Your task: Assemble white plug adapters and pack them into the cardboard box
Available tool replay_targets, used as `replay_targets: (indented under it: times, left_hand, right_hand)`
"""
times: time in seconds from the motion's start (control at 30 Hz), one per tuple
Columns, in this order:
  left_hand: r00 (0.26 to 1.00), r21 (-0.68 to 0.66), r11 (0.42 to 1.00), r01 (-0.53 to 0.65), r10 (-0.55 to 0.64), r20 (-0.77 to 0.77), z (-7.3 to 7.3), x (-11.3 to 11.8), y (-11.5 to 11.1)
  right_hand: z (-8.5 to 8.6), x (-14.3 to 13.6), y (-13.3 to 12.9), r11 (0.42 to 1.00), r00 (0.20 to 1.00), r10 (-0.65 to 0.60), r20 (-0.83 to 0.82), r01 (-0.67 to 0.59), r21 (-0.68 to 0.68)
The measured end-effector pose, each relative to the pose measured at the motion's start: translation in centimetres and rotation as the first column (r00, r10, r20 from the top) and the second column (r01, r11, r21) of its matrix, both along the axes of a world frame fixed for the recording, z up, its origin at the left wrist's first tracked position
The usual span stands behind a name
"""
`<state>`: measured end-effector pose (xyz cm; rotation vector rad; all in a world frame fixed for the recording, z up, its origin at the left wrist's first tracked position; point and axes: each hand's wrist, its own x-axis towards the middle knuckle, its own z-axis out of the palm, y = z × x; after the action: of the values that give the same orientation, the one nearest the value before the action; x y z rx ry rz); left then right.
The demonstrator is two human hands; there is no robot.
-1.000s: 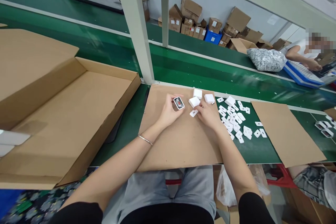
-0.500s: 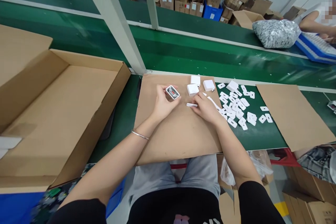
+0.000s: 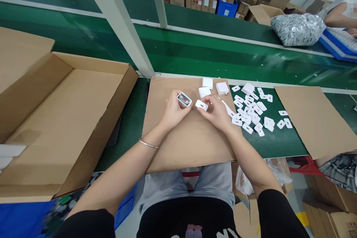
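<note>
My left hand [image 3: 173, 112] is wrapped round a white housing [image 3: 184, 99], whose open end faces up and shows metal and a bit of red inside. Just right of it, my right hand [image 3: 216, 111] pinches a small white cover plate [image 3: 201, 105] with a slot in its middle, its flat face towards the camera. A small gap separates plate and housing. Beyond my right hand stand white blocks [image 3: 207, 83], [image 3: 222, 88] on the brown cardboard sheet [image 3: 178, 148]. Many loose white cover plates [image 3: 247, 128] are scattered on the green table to the right.
A large open cardboard box [image 3: 69, 119] takes up the left side. Behind the sheet rises a pale metal post [image 3: 122, 26]. Another cardboard sheet [image 3: 315, 119] lies at the right. Across the green bench are a silvery bag [image 3: 297, 29] and a person's arm [image 3: 337, 16].
My right hand has lifted slightly and turned the cover plate from edge-on to face the camera, bringing it nearer the housing. The view has shifted a little.
</note>
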<state>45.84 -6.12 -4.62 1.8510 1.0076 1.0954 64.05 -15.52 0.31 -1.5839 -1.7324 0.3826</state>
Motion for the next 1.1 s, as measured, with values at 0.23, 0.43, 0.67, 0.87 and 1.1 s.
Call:
replay_targets:
  times: [0.23,0.43,0.67,0.87,1.1]
  left_hand:
    - [0.98,0.084,0.977,0.195,-0.191,-0.058,0.8,0.7,-2.4]
    - [0.969,-0.036,0.969,0.245,-0.243,0.046,0.4,0.4,-2.7]
    - [0.976,-0.057,0.988,0.143,-0.131,0.175,0.7,1.0,-3.4]
    - [0.952,-0.035,0.992,0.118,-0.103,0.287,2.0,0.9,-3.6]
    - [0.867,-0.194,0.946,0.259,-0.139,0.478,2.7,1.1,-2.7]
  right_hand:
    - [-0.1,-2.7,-0.2,0.988,0.99,-0.053,-0.13,0.071,0.14]
    - [-0.5,-2.4,-0.1,0.982,0.991,-0.009,-0.13,0.033,0.184]
    - [-0.6,-2.9,-0.3,0.987,0.99,0.032,-0.141,-0.009,0.162]
    - [-1.1,-3.2,0.2,0.993,0.869,-0.014,-0.495,-0.046,-0.109]
    - [-1.8,-3.5,0.8,0.956,0.699,-0.021,-0.715,-0.195,-0.219]
